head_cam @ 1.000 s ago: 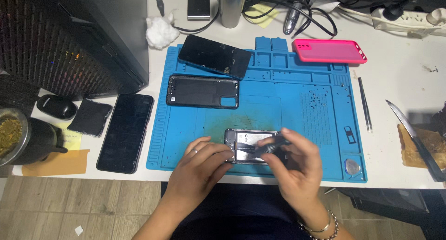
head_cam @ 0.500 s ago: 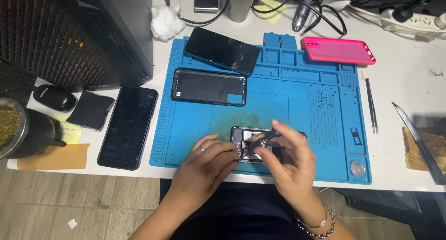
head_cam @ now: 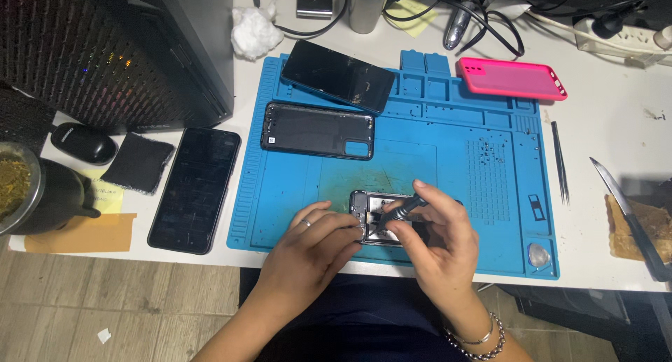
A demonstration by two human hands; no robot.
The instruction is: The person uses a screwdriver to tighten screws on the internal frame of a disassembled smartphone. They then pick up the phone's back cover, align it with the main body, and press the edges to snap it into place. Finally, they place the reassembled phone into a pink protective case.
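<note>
An opened phone (head_cam: 372,209) with its insides showing lies on the blue repair mat (head_cam: 476,166) near the front edge. My left hand (head_cam: 315,243) rests on the phone's left end and steadies it. My right hand (head_cam: 434,243) grips a dark screwdriver (head_cam: 400,209) whose tip points down into the phone. A black back cover (head_cam: 318,129) lies on the mat just behind, and a black phone screen (head_cam: 338,75) lies tilted at the mat's far edge.
A pink phone case (head_cam: 511,78) lies at the mat's back right. Tweezers (head_cam: 558,162) and a knife (head_cam: 626,215) lie to the right. Another black phone (head_cam: 196,188), a dark cloth pad (head_cam: 138,163), a mouse (head_cam: 84,143) and a cup (head_cam: 31,194) sit left, beside a computer tower (head_cam: 119,47).
The view has shifted slightly. My right hand has turned the screwdriver and moved it a little toward the phone's left part. My left hand stays on the phone.
</note>
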